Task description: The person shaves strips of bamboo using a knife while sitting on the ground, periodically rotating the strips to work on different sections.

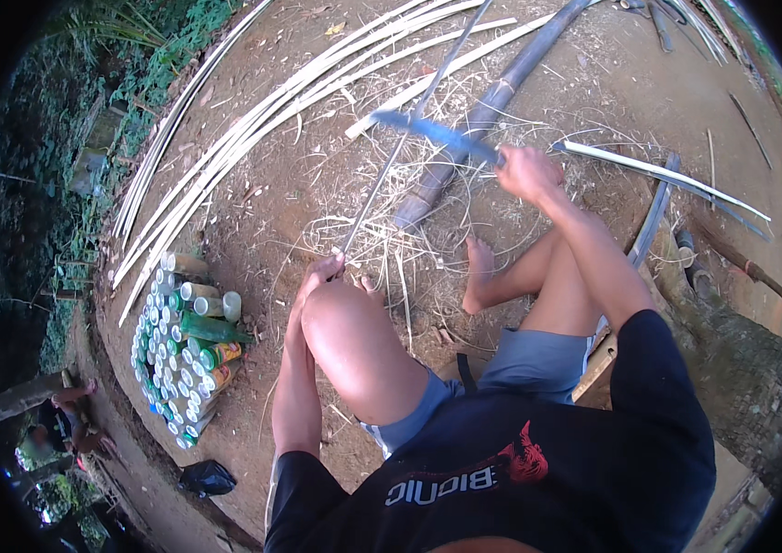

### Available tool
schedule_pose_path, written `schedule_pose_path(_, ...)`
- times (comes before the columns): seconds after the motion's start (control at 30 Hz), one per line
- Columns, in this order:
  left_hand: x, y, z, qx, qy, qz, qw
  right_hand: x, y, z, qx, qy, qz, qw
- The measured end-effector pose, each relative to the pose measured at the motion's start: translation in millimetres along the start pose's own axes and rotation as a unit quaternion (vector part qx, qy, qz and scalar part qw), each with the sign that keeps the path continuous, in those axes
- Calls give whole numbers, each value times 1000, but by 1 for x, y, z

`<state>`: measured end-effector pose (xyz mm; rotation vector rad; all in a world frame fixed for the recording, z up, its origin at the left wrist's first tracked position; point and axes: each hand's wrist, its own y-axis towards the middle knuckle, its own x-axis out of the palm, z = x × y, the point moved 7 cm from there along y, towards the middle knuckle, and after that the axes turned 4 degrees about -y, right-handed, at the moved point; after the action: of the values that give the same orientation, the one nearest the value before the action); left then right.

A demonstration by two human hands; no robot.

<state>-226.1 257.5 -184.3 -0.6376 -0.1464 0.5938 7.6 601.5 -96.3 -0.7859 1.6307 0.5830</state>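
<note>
As a long blue blade (437, 135), blurred by motion, crosses a slender dark strip of what looks like bamboo (375, 192) above a litter of pale curled shavings (382, 226), a barefoot worker (446, 419) appears to be scraping the piece down. Good work here likely calls for a shallow blade angle, light and even strokes kept clear of the bare left knee (340, 318), and a steady hold on the near end so the strip neither rolls nor bows. Whether the edge touches the strip cannot be told. The right hand (529, 173) is closed, its fingers wrapped around the blade's handle. Beside the knee, the left hand (320, 276) curls around the strip's near end; how tightly cannot be seen. From that hand the strip runs up and away, just left of a thick dark bamboo pole (508, 88) on brown earth (253, 230). Long pale split lengths (285, 100) curve at the left, above a stacked pile of cans and bottles (184, 359).
</note>
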Motion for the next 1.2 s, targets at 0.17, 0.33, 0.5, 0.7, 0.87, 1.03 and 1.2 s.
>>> schedule_pose_path(0.17,-12,8,-14,10,-38,-40,998,9,9,-11,-54,-25,-43,997)
schedule_pose_path(0.33,6,-1,1,18,-19,-95,995,-26,38,63,112,118,105,981)
schedule_pose_path(0.5,-17,2,-22,5,-38,-88,995,-47,37,41,-30,-35,4,999)
schedule_pose_path(0.7,-16,-2,-27,14,-70,-45,996,-58,75,105,89,77,-15,993)
schedule_pose_path(0.87,-36,-8,-61,11,-69,-53,996,-71,105,142,78,38,39,995)
schedule_pose_path(1.03,-40,-26,-85,-22,-100,-54,993,-68,133,156,4,-13,31,999)
schedule_pose_path(1.2,-44,-55,-97,-71,-91,-111,987,-88,166,252,291,190,147,926)
